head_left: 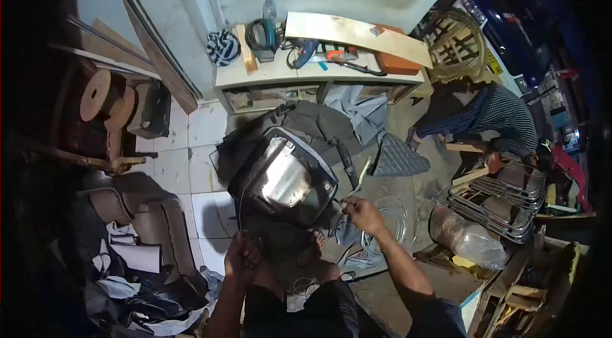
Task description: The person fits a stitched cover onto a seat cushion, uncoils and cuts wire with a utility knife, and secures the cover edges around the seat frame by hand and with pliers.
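Note:
In front of my feet lies a dark, padded seat-like piece (322, 175) with a shiny, stained metal plate (280, 179) in its middle. My left hand (242, 256) is closed at its near left side, on a thin pale strand (240, 214) that runs up along the edge. To the right of the piece, my right hand (362, 214) is pinched near its lower right corner; what sits between those fingers is too small to make out. Dark cloth (319, 121) with black straps spreads under and behind the piece.
A coil of clear tubing or wire (392, 223) lies right of my feet. Tools and a long board (357, 35) rest on a low cabinet (268, 77). Another person (503, 121) bends at the right near stacked metal frames (497, 201). Brown cushions (159, 230) and scraps lie left.

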{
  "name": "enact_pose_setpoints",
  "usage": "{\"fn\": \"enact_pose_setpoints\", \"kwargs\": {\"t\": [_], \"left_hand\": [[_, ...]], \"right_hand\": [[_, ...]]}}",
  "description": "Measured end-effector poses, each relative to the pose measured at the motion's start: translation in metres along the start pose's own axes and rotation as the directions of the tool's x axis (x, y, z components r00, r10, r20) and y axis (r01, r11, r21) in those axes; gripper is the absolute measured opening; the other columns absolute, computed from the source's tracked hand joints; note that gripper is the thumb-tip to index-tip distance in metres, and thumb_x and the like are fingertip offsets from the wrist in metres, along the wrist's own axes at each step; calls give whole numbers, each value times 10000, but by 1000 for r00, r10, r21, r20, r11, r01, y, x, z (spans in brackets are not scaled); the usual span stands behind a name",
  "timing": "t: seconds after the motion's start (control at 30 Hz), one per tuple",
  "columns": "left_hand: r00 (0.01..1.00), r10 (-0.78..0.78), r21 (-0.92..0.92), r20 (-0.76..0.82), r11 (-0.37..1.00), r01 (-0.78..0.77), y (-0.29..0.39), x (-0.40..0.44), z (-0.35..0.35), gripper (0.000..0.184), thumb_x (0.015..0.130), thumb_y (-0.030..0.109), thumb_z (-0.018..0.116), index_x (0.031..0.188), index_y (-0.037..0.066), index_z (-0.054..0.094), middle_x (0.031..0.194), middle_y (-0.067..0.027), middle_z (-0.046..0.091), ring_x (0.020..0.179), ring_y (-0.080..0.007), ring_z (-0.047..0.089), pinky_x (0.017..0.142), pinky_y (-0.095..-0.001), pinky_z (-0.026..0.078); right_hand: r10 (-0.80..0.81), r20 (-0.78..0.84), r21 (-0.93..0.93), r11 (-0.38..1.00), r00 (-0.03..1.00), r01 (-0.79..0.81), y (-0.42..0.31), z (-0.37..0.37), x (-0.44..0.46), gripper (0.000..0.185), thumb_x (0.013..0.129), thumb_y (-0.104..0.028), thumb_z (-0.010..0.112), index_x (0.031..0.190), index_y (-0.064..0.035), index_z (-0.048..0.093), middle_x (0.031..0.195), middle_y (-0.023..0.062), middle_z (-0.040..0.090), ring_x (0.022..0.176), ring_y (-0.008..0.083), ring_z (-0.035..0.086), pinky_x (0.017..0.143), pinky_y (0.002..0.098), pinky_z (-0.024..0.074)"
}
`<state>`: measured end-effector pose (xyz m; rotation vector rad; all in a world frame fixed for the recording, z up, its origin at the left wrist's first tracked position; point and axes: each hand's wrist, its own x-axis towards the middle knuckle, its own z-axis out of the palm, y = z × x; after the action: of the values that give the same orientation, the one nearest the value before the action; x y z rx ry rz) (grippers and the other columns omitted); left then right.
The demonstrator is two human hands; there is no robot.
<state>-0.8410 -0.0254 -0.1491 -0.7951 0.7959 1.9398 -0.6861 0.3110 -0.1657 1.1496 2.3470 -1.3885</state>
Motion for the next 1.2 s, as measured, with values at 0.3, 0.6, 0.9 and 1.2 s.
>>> {"fn": "enact_pose_setpoints", "kwargs": {"t": [0.3, 0.6, 0.9, 1.2], "left_hand": [[979, -87, 391, -187, 907, 155, -93, 232, -137, 47, 984, 201, 604, 1005, 159, 600, 794, 1, 573, 600, -90, 489, 514, -258, 376], [883, 450, 240, 132, 850, -469, 33, 194, -189, 276, 1030, 168, 519, 1298, 102, 531, 823, -29, 615, 612, -126, 537, 537, -254, 440], [581, 791, 502, -193, 588, -635, 14, 213, -212, 313, 1025, 174, 534, 1328, 98, 518, 881, -43, 638, 678, -133, 568, 579, -255, 461], [281, 910, 632, -305, 414, -655, -8, 189, -195, 353, 1019, 180, 550, 1358, 93, 505, 939, -56, 660, 744, -140, 598, 620, -256, 482]], "right_hand": [[-590, -42, -748, 553, 806, 366, 64, -34, 386, 317, 942, -241, 591, 1129, 14, 610, 1094, 252, 660, 1002, 416, 639, 873, 496, 484], [-882, -166, -969, 229, 442, 92, 20, -141, 640, 488, 996, -205, 474, 1455, -68, 381, 1237, 343, 565, 1191, 482, 540, 993, 519, 461], [-890, -255, -966, 220, 378, -135, 49, -145, 711, 348, 948, -345, 562, 1161, -72, 587, 1159, 273, 611, 1049, 493, 590, 855, 559, 490], [-749, -597, -740, 653, 288, 164, 26, -121, 634, 414, 997, -307, 516, 1167, 62, 593, 1198, 322, 580, 1094, 455, 567, 878, 489, 454]]}}
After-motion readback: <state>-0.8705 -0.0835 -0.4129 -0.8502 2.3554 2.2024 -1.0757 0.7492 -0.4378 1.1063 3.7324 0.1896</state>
